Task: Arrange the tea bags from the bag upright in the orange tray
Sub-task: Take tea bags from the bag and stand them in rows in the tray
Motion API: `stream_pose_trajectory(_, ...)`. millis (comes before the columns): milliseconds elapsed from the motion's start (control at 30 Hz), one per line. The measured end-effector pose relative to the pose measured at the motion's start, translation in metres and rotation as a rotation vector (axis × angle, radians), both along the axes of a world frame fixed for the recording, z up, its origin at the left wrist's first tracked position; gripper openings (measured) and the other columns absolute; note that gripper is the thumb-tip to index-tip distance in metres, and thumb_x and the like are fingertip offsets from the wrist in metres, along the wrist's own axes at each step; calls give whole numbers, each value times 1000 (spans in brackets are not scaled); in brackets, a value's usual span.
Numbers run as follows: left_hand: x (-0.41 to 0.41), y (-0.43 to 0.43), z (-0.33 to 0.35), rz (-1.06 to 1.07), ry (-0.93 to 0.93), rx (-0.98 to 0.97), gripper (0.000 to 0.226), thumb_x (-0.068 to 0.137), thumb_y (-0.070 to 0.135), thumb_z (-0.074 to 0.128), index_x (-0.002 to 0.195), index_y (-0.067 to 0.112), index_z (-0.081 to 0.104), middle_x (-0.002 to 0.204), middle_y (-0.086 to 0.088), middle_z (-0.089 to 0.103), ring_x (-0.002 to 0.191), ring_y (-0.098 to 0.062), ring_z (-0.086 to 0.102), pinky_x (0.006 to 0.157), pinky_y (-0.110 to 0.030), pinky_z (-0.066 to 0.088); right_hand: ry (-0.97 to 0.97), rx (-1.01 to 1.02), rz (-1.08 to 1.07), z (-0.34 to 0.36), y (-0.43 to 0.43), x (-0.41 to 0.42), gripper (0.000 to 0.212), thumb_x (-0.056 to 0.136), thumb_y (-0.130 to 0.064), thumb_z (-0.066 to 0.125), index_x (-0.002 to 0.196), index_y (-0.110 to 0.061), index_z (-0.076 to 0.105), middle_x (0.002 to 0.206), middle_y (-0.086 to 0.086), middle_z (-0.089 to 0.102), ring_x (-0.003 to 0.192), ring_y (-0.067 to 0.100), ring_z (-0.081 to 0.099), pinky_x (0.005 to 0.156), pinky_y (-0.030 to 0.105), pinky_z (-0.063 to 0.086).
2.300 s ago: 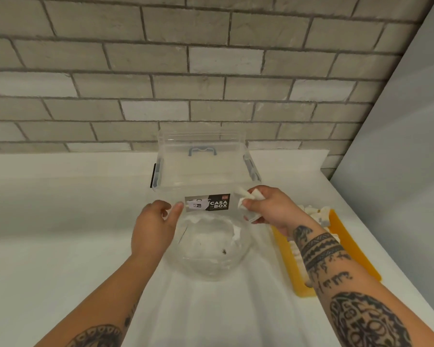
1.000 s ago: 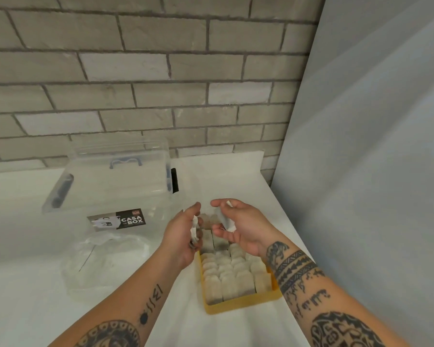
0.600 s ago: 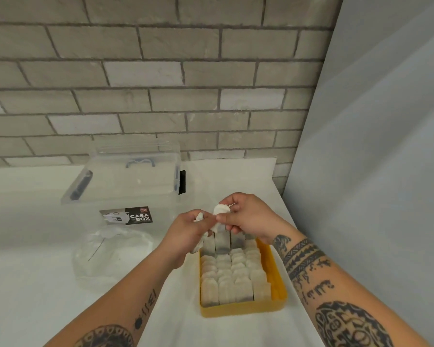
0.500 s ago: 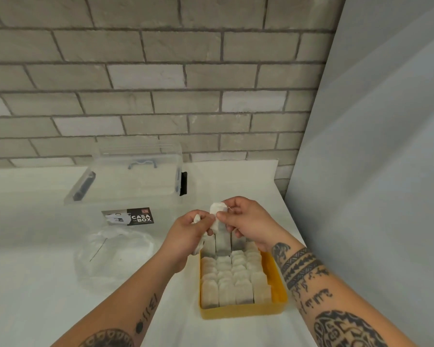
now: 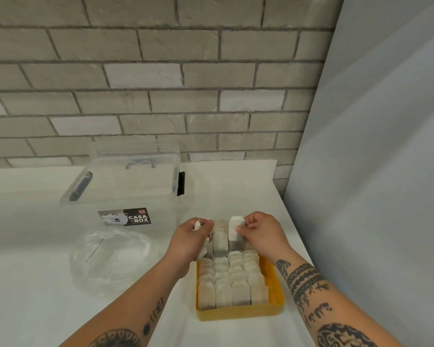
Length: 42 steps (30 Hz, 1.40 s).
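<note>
The right hand (image 5: 261, 234) pinches a single tea bag (image 5: 234, 231) near its top edge between thumb and fingertips, holding it upright over the far end of the orange tray (image 5: 238, 315); the bag's lower end reaches down among the ones already standing there. The left hand (image 5: 189, 240) hovers just left of it, at the tray's far left corner, its fingers curled round a bunch of tea bags (image 5: 203, 251); white paper pokes out above the fist and below it.

The tray sits on the white table (image 5: 35, 259) close to the right edge, its long side running from near to far; rows of tea bags (image 5: 232, 284) stand upright in it, packed side by side, four across in the nearest row, filling it from the near wall up to the hands; a strip of bare orange floor shows along the right wall.

Left of the tray lies a clear plastic bag (image 5: 110, 256), crumpled, its mouth open; whether anything remains inside I cannot tell. Beyond the bag, on the far side, stands a clear storage box (image 5: 125, 191) with dark side latches, a bluish handle at its top and a label (image 5: 129, 217) reading CASA BOX on the near face; the bag lies right against that face. A brick wall (image 5: 161, 83) backs the table; a grey panel (image 5: 373, 171) closes off the right.
</note>
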<state>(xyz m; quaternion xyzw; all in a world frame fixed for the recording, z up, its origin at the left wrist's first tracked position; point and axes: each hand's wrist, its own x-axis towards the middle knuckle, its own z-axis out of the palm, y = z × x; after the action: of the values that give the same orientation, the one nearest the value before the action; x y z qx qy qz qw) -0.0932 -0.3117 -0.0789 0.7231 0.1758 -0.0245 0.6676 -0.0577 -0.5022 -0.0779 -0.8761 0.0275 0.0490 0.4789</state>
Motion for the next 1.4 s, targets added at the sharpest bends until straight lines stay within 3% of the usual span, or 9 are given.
stream_pose_trajectory(200, 0, -1, -7, 39, 9, 8, 13, 96, 35, 67, 93, 24, 74, 73, 3, 69, 67, -11, 61, 50, -21, 43, -7, -142, 9, -17, 4, -1, 5, 91, -26, 70, 90, -23, 66, 79, -8, 68, 72, 2, 60, 53, 7, 35)
stream_pose_trajectory(467, -1, 2, -11, 6, 32, 37, 17, 96, 34, 67, 92, 18, 74, 72, 2, 67, 63, -10, 59, 52, -21, 43, 32, -331, 56, -28, 11, 3, 10, 90, -24, 69, 83, -19, 64, 85, 0, 66, 75, 14, 62, 65, 25, 52)
stream_pose_trajectory(733, 3, 0, -11, 14, 39, 41, 22, 95, 41, 67, 93, 19, 72, 76, 2, 69, 69, -14, 61, 57, -26, 45, -24, -433, 27, -26, 12, -1, 17, 90, -30, 66, 103, -23, 57, 97, 0, 63, 85, 19, 62, 75, 35, 56)
stream_pose_trajectory(800, 4, -1, -8, 9, 66, 4, 35, 94, 51, 65, 92, 16, 67, 71, 0, 65, 58, -15, 56, 54, -27, 42, -51, -437, 21, -23, 11, -3, 20, 90, -30, 66, 104, -22, 54, 95, 0, 63, 83, 20, 62, 74, 36, 57)
stream_pose_trajectory(900, 5, -3, -4, 0, 128, -48, 54, 94, 63, 55, 93, 10, 57, 46, 1, 49, 40, -14, 40, 50, -26, 31, -80, -375, -5, -15, 10, -4, 18, 90, -27, 67, 102, -23, 54, 90, -2, 65, 79, 17, 62, 70, 34, 56)
stream_pose_trajectory(1000, 6, -4, 1, 11, 192, -113, 67, 93, 71, 48, 102, 5, 57, 44, 1, 46, 40, -13, 40, 52, -26, 34, -158, -314, -17, -6, 8, -5, 7, 96, -26, 63, 101, -23, 59, 86, -6, 65, 78, 12, 62, 70, 30, 56)
stream_pose_trajectory(1133, 8, -7, 2, 33, 200, -177, 76, 91, 75, 44, 111, 4, 60, 41, 2, 45, 36, -13, 40, 43, -22, 34, -170, -56, 123, 7, 18, -13, 8, 95, -34, 65, 98, -28, 70, 87, -17, 66, 80, -4, 62, 67, 7, 46)
stream_pose_trajectory(1267, 10, -8, -1, 22, 194, -153, 82, 84, 83, 43, 123, 13, 60, 53, -2, 45, 41, -15, 35, 41, -24, 31, -18, 116, 219, 5, 35, -23, 21, 89, -50, 70, 96, -31, 72, 92, -14, 73, 86, -2, 67, 81, 22, 55)
stream_pose_trajectory(1400, 4, -7, 1, -46, 154, -152, 81, 86, 81, 42, 109, 6, 64, 52, -3, 49, 43, -16, 42, 46, -27, 35, 2, 186, 165, -1, 40, -28, 14, 92, -37, 69, 83, -26, 72, 82, -9, 75, 78, 10, 71, 78, 35, 59)
